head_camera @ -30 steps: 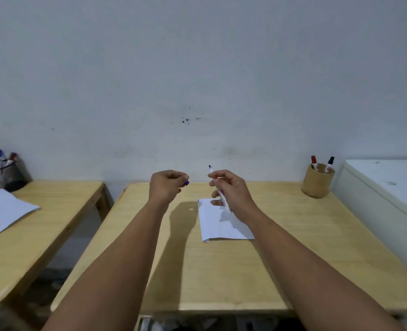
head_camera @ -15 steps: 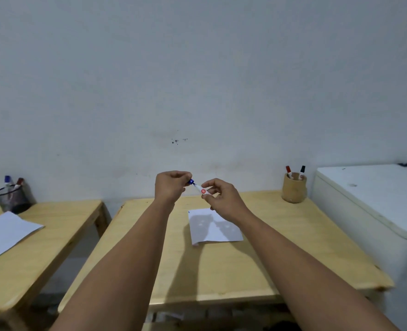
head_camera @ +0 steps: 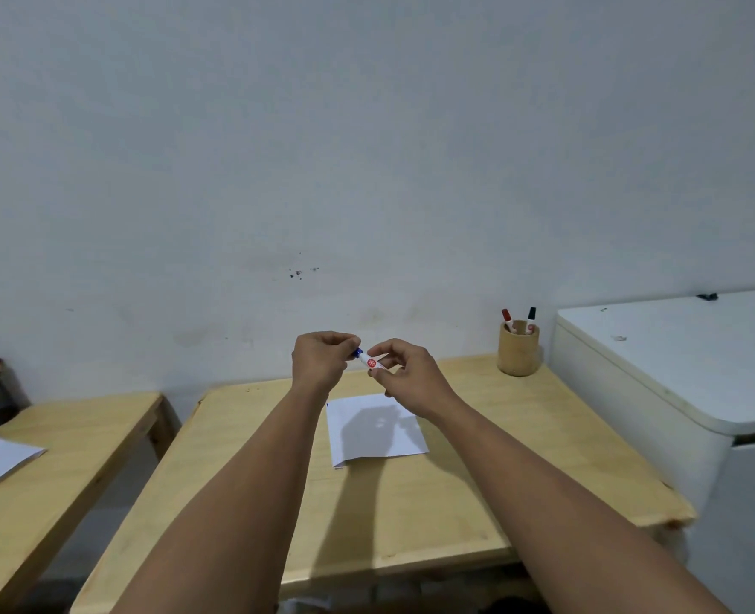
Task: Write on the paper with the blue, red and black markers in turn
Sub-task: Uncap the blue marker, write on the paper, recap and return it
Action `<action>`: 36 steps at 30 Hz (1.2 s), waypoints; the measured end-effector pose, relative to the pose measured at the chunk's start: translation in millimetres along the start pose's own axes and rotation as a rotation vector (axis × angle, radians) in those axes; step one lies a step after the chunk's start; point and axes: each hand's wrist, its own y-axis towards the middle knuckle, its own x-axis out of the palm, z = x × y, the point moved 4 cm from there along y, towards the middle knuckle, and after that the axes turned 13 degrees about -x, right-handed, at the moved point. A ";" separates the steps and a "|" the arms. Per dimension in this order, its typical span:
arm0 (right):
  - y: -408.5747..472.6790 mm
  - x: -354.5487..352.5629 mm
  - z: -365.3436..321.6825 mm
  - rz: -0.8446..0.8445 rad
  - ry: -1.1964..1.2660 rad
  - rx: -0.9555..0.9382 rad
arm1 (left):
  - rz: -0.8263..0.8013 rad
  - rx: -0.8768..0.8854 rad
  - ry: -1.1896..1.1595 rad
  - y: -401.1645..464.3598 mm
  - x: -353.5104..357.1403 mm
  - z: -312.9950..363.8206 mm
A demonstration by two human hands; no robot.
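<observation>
Nearest me, my two forearms run out over the wooden desk [head_camera: 433,502] and meet above its far half. My right hand [head_camera: 404,378] pinches the white barrel of the blue marker [head_camera: 369,362] between thumb and fingertips, and my left hand [head_camera: 320,363] is closed round the marker's blue end, just off the right hand's fingertips; whether the cap is seated or only lined up I cannot tell, since the left fingers cover it. Below and slightly beyond my right wrist lies the sheet of paper [head_camera: 375,436], flat on the desk under the hands' shadow, with a faint blue mark near its left edge. Well off to the right of my right hand, at the desk's back corner, stands the wooden pen cup [head_camera: 518,353] holding the red marker [head_camera: 507,316] and the black marker [head_camera: 531,315]. I judge this to be the capping of the blue marker. Next, my right hand must carry it to the cup and draw out the red one.
</observation>
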 end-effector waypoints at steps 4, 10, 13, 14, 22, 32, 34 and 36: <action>-2.9 -14.4 15.0 0.049 -0.016 0.027 | -0.023 -0.017 0.011 -1.4 24.5 -6.5; -11.6 -56.9 43.6 0.207 -0.009 0.071 | -0.151 -0.034 0.054 3.2 87.7 0.6; 1.0 -96.1 58.4 0.237 -0.041 0.099 | -0.265 0.023 0.162 7.0 136.7 22.0; 8.3 -111.2 64.6 0.248 -0.082 0.108 | -0.297 0.045 0.188 7.1 153.2 29.5; 70.3 -237.9 81.4 0.514 -0.320 0.081 | -0.341 0.126 0.391 45.2 259.3 20.7; 116.6 -260.1 145.1 0.214 -0.660 0.169 | -0.403 0.046 0.482 99.1 345.2 -26.9; 119.6 -256.7 156.8 0.129 -0.781 0.203 | -0.431 0.033 0.446 104.3 355.2 -33.2; 122.5 -253.7 164.0 0.076 -0.838 0.227 | -0.449 0.031 0.417 106.3 361.3 -39.2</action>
